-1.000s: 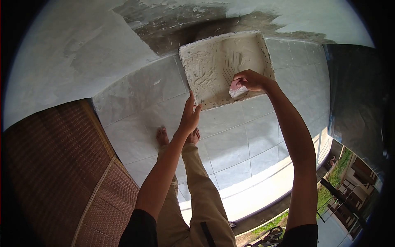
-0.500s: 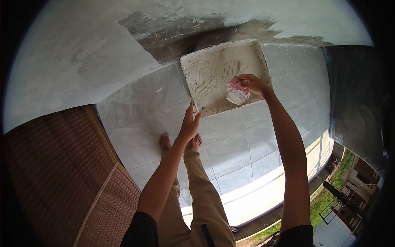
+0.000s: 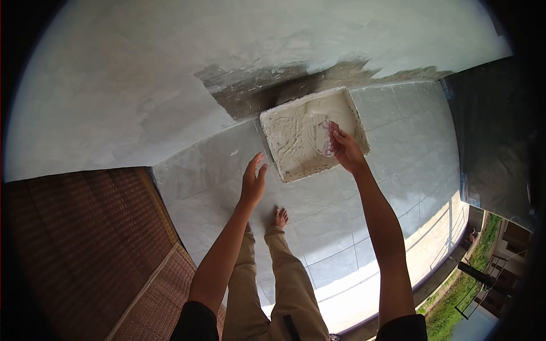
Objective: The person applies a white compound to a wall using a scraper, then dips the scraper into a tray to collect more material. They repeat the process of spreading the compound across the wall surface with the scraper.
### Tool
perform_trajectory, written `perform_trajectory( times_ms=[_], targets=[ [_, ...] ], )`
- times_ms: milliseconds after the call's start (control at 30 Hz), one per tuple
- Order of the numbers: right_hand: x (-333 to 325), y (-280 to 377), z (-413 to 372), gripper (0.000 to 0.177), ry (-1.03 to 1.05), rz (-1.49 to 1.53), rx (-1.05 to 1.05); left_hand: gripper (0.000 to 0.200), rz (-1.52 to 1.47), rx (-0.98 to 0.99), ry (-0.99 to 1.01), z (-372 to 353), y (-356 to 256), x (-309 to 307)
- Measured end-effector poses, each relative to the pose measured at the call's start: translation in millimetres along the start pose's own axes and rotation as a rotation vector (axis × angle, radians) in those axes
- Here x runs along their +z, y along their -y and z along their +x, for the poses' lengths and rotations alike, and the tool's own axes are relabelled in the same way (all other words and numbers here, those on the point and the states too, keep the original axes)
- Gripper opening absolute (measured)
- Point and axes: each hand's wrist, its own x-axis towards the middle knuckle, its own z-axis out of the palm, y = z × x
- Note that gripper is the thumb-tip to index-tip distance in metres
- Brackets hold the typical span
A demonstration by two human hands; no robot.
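Observation:
My right hand (image 3: 348, 152) grips a red putty scraper (image 3: 328, 138) by its upper end, its blade smeared with pale paste. The scraper is over the shallow square tray (image 3: 364, 142), whose inside is coated with thick off-white putty (image 3: 287, 132) marked by ridges and strokes. Left of the tray's near corner, my left hand (image 3: 253, 181) hangs with fingers apart, nothing in it, a small gap from the rim. Behind the tray rises a wall (image 3: 142, 85) with pale smooth coating and a dark uncoated patch (image 3: 250, 91) low down.
Grey floor tiles (image 3: 205, 170) lie under the tray and around my feet (image 3: 281, 217). A brown woven mat (image 3: 85, 238) stands at the left. Dark sheeting (image 3: 489, 131) hangs at the right, with sunlit floor and grass (image 3: 449, 307) beyond the edge.
My left hand has come off the tray's corner and moved left. The scraper has turned more upright in my right hand. The view has tilted up, showing more wall.

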Motion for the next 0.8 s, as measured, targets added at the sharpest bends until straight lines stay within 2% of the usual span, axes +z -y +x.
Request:
perform_trajectory(
  times_ms=[67, 100, 167, 233, 433, 567, 667, 733, 800],
  targets=[
    [35, 21, -10, 0.040, 0.001, 0.040, -0.039, 0.042, -0.088, 0.007, -0.054, 9, -43, -28],
    [51, 32, -15, 0.041, 0.022, 0.111, -0.068, 0.038, -0.080, 0.083, -0.095, 14, -62, -41],
    [89, 59, -25, 0.043, 0.081, 0.237, -0.127, 0.036, -0.108, 0.178, -0.126, 23, -108, -75],
    [130, 90, -35, 0.042, 0.149, 0.245, -0.202, 0.032, -0.167, 0.269, -0.174, 24, -163, -106],
    [266, 183, -66, 0.045, 0.293, 0.346, -0.381, 0.031, -0.103, 0.536, -0.331, 12, -309, -202],
    [370, 238, -102, 0.052, 0.376, 0.265, -0.446, 0.032, -0.058, 0.716, -0.433, -12, -393, -269],
    [434, 264, -117, 0.052, 0.471, 0.195, -0.439, 0.033, -0.067, 0.752, -0.519, -37, -448, -315],
    [482, 277, -130, 0.050, 0.538, 0.169, -0.450, 0.033, -0.054, 0.807, -0.571, -55, -478, -346],
    [523, 286, -137, 0.040, 0.576, 0.174, -0.441, 0.033, -0.043, 0.852, -0.610, -70, -500, -377]
  ],
)
